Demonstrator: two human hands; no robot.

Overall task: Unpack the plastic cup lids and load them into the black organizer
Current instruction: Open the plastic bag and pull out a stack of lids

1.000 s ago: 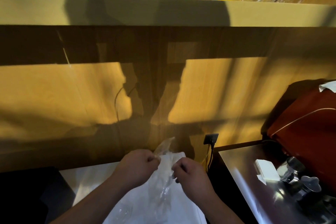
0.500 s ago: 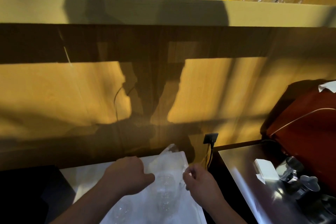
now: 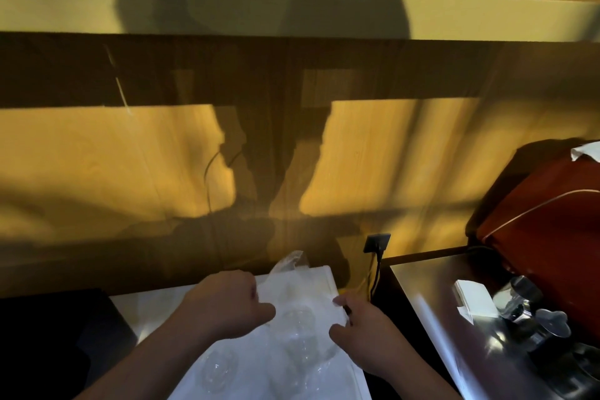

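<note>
Left hand: the left hand (image 3: 227, 305) was curled into a loose fist over the left side of the clear plastic bag (image 3: 292, 289), knuckles up; its fingers seemed to pinch the film, though the contact was hidden under the hand.
Right hand: the right hand (image 3: 367, 331) sat at the bag's right edge with thumb and forefinger closed on the film; the other fingers were bent.
Bag: it lay between the two hands, its crumpled top (image 3: 290, 261) standing up at the far end, near the wall.
Cup lids: the clear domed lids (image 3: 297, 331) lay inside the bag, near the hands, and one more dome (image 3: 219, 370) showed nearer and to the left; their count could not be told.
Work surface: a white top (image 3: 152, 305) carried the bag and the lids.
Black organizer: a dark mass (image 3: 48, 334) sat at the left of the white top; whether it was the organizer could not be told.
Right side: a metal counter (image 3: 431, 295) held a white folded card (image 3: 475, 302) and shiny metal parts (image 3: 532, 315), with a red machine (image 3: 552, 221) behind them.
Wall: a black socket (image 3: 376, 242) with cables sat on the wood panel (image 3: 97, 166), far from the hands.
</note>
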